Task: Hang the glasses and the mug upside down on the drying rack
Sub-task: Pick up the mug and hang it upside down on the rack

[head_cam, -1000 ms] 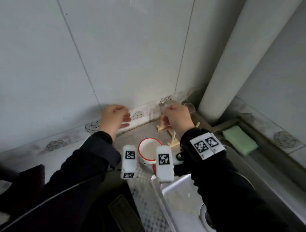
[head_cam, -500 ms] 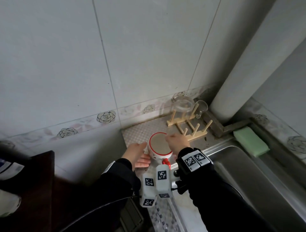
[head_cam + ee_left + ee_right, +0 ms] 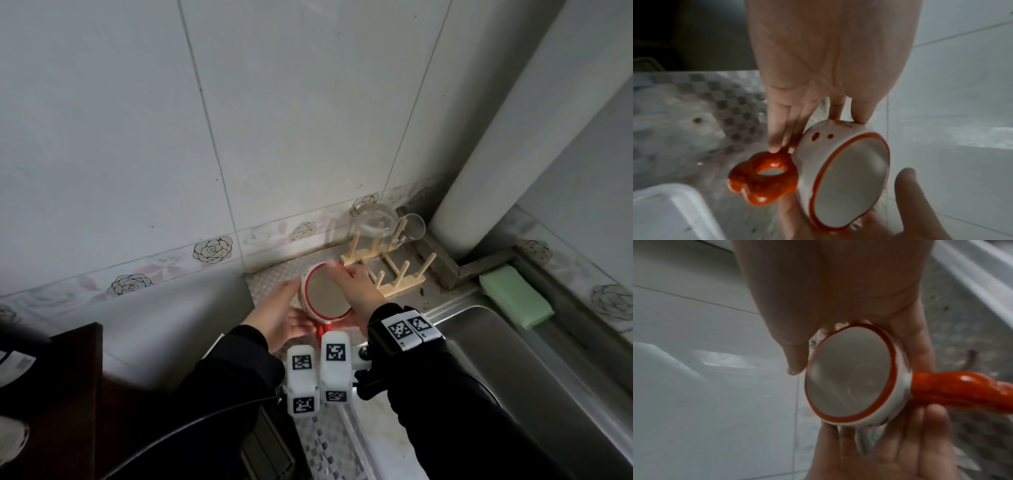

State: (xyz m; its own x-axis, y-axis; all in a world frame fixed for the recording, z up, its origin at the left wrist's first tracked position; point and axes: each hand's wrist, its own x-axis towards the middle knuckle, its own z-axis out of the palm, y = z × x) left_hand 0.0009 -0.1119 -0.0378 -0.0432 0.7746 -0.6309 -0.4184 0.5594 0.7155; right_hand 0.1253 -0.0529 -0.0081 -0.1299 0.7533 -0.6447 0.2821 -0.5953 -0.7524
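Note:
A white mug [image 3: 327, 294] with a red rim and a red flower-shaped handle [image 3: 323, 330] is tilted, its mouth facing up toward me. My right hand [image 3: 352, 287] grips it at the rim, with the thumb [image 3: 795, 366] on one side and the fingers behind the mug [image 3: 849, 374]. My left hand [image 3: 279, 313] supports it from the left with straight fingers [image 3: 785, 126] against the mug [image 3: 849, 178] wall and handle. The wooden peg rack [image 3: 397, 284] stands just beyond on the counter. Two clear glasses [image 3: 373, 222] [image 3: 412, 228] hang upside down on its far pegs.
A steel sink [image 3: 513, 359] lies to the right with a green sponge [image 3: 517, 299] on its ledge. A thick white pipe [image 3: 496, 154] fills the corner behind the rack. The tiled wall is close behind. A white tray corner [image 3: 663, 211] lies nearer me.
Both hands came down from the glasses at the rack to the mug on the counter. The mug now is lifted and tilted between them.

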